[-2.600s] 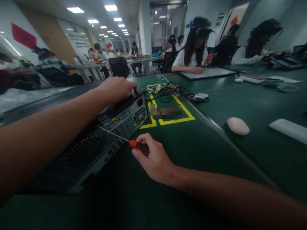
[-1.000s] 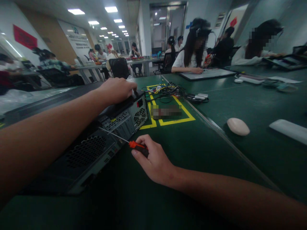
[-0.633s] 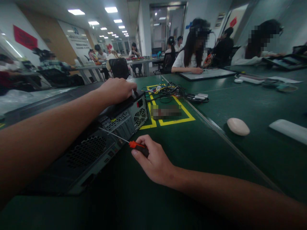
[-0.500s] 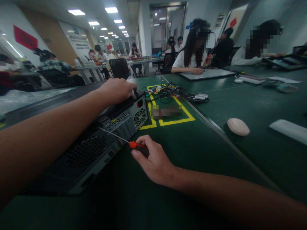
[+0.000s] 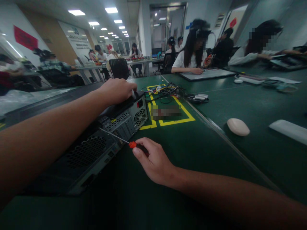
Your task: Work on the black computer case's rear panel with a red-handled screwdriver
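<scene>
A dark computer case [image 5: 86, 151] lies on the green table at the left, its rear panel with vent holes and slots angled towards me. My left hand [image 5: 118, 91] grips its top near the far rear corner with bent fingers; the fingertips are partly hidden. In my right hand [image 5: 154, 159] is a screwdriver [image 5: 132, 145] with a red and black handle, fingers wrapped round it. Its long thin shaft points left and reaches the rear panel around the slot covers. What the tip touches is too small to tell.
Beyond the case lie tangled cables [image 5: 170, 90] and yellow tape marks [image 5: 177, 122] around a blurred-out object. To the right are a pale computer mouse [image 5: 238, 126] and a white bar-shaped object [image 5: 289, 130]. Clear plastic [image 5: 19, 99] lies at the left. Other people work at tables beyond.
The fingers of my right hand have shifted slightly on the screwdriver's handle, the thumb now higher, and the handle has turned. My left hand and the case stay in place.
</scene>
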Motion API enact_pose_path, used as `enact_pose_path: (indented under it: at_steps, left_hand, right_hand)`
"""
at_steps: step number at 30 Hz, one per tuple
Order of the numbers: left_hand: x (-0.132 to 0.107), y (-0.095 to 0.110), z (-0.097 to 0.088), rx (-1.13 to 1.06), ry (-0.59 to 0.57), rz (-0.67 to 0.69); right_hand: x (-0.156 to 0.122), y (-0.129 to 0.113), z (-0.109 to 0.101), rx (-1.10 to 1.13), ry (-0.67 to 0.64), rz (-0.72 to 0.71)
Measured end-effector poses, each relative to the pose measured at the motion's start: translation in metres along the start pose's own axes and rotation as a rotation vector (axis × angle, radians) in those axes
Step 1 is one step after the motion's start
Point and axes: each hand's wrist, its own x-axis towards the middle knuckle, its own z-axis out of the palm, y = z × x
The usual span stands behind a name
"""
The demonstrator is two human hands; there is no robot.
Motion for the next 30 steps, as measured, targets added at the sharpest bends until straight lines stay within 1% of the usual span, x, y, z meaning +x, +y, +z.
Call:
enact_pose_path:
  at_steps: [8, 15, 21, 30]
  left_hand:
    - [0.0006, -0.0002, 0.0002, 0.000, -0.015, -0.006]
    - [-0.0013, 0.0009, -0.0013, 0.003, 0.008, 0.011]
    - [-0.0016, 0.0017, -0.0021, 0.008, -0.006, 0.005]
    - [-0.0001, 0.0016, -0.0010, 0.018, -0.028, -0.011]
  right_hand:
    - [-0.0014, 0.0000, 0.0001, 0.020, -0.003, 0.073]
    - [0.0000, 0.0027, 0.0016, 0.033, 0.016, 0.053]
    - [-0.0006, 0.0006, 0.0009, 0.033, 0.004, 0.063]
    - [-0.0006, 0.0026, 0.0012, 0.018, 0.015, 0.039]
